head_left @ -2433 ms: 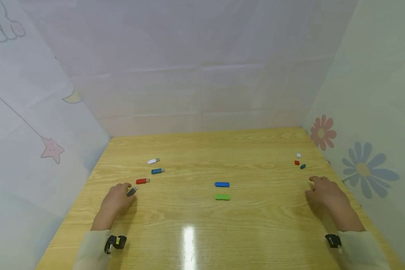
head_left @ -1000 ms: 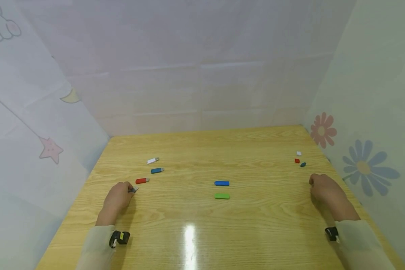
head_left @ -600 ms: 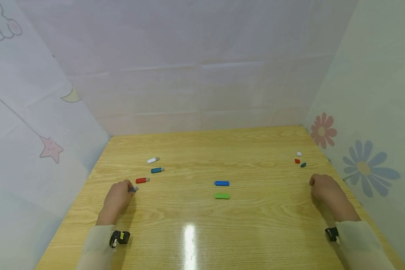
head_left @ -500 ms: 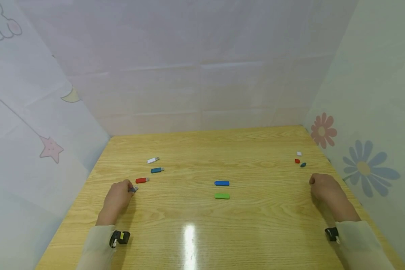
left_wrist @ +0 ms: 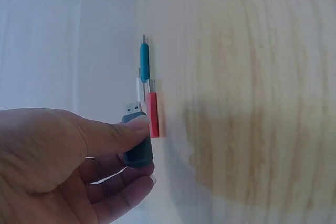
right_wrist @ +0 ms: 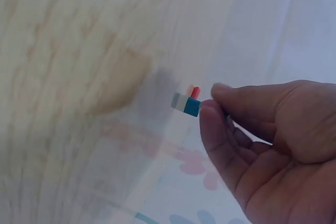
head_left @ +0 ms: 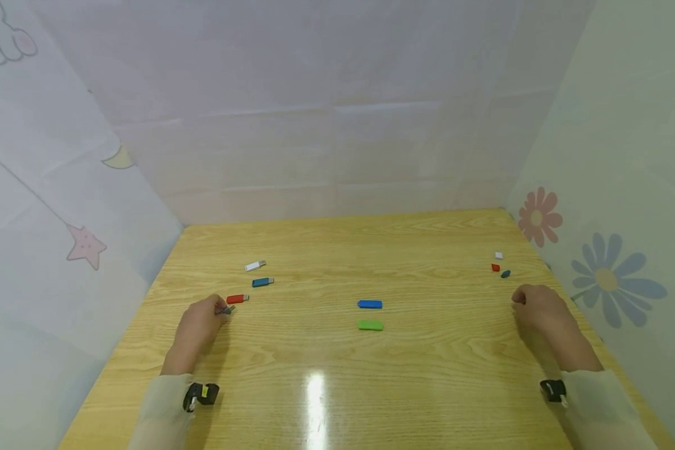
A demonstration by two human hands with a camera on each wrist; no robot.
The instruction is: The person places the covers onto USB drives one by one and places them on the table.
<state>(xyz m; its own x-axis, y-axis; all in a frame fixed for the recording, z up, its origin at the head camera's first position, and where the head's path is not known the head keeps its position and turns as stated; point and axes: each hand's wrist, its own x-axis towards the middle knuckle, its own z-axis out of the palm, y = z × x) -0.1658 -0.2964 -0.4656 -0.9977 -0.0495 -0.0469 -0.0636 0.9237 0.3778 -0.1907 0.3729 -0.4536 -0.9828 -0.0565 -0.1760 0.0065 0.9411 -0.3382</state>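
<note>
My left hand (head_left: 199,322) pinches a dark grey USB stick (left_wrist: 137,153) between thumb and fingers, its metal plug pointing away from the palm. Just beyond it on the table lie a red USB stick (head_left: 236,299), a blue-teal one (head_left: 262,282) and a white one (head_left: 255,265), plugs bare. At the right, the thumb and index finger of my right hand (head_left: 540,306) come together on a small dark piece, mostly hidden by the fingers. Beyond that hand lie a teal cap (head_left: 505,274), a red cap (head_left: 495,267) and a white cap (head_left: 499,255).
Around mid-table lie a blue stick (head_left: 370,304) and a green stick (head_left: 370,325), side by side with no plug showing. The wooden table (head_left: 427,375) meets patterned cloth walls at the left, right and back. A bright reflection lies near the front.
My left fingers have closed on the grey USB stick, which has turned and risen slightly. My right fingers, spread at first, have come together, and that hand has just moved up slightly.
</note>
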